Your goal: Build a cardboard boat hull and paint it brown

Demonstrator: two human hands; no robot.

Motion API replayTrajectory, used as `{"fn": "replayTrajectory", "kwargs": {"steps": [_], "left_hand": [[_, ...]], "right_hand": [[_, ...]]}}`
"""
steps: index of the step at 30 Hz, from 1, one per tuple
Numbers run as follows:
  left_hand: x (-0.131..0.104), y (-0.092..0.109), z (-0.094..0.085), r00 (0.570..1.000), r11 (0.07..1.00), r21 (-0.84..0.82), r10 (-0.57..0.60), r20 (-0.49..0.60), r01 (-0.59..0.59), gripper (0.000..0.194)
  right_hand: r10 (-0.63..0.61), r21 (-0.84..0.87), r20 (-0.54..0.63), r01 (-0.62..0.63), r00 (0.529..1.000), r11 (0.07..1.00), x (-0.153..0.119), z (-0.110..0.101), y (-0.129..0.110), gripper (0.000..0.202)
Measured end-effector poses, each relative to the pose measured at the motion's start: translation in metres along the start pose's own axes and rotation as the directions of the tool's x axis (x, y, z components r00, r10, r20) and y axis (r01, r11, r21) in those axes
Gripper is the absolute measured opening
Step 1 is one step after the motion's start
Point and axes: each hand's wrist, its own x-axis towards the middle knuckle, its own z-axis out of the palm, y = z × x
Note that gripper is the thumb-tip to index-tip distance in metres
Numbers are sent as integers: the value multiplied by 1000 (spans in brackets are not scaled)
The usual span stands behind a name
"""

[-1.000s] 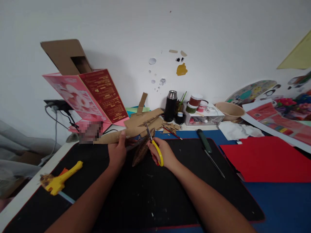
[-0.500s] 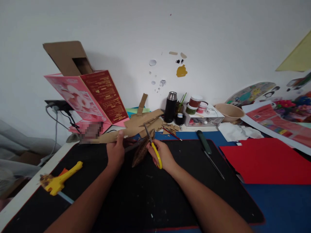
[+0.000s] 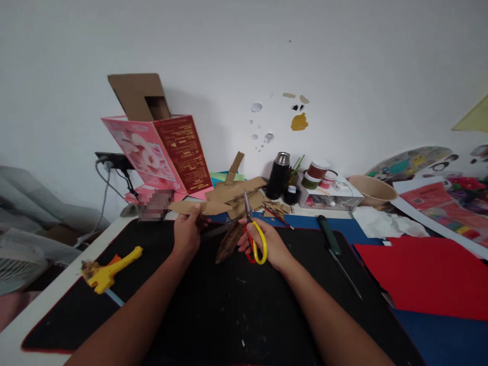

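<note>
My left hand (image 3: 186, 234) pinches a narrow cardboard strip (image 3: 211, 208) with pointed ends, thumb on top. To its right, my right hand (image 3: 272, 246) is closed around a pair of scissors (image 3: 260, 249) with yellow and red handles. The blades point up and away, apart from the strip, and look nearly closed. Between and below my hands lies a dark brown, leaf-shaped piece (image 3: 229, 245), its far end partly hidden by my right hand. Behind it, a dark flat shape near my left fingers is too dim to name.
A black mat (image 3: 213, 315) covers the desk. On it lie a yellow glue gun (image 3: 110, 272) at left and a green-handled pointed tool (image 3: 331, 236) at right. Cardboard scraps (image 3: 244, 193), a black thermos (image 3: 278, 175), paint jars (image 3: 316, 173) and red sheets (image 3: 423, 274) surround it.
My right hand has drawn the scissors right, off the cardboard strip, and turned them so both handle loops show. The strip's pointed right end now shows. The view has swung left.
</note>
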Motion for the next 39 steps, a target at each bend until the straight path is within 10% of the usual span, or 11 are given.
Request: {"fn": "replayTrajectory", "kwargs": {"steps": [8,15,23,39], "left_hand": [[20,-2,-12,998,994,-106,-14,-64,7,42],[26,-6,-14,997,997,-75,12,-78,-18,38],[16,11,-14,970,966,110,240,-46,-233,34],[53,28,67,920,919,51,388,60,-391,39]], "right_hand": [[-37,59,255,22,966,998,-11,9,-3,80],[50,-125,20,-47,999,991,-11,17,0,70],[98,-173,16,-94,995,980,-11,22,1,70],[135,-71,-69,-140,988,988,2,25,3,82]]}}
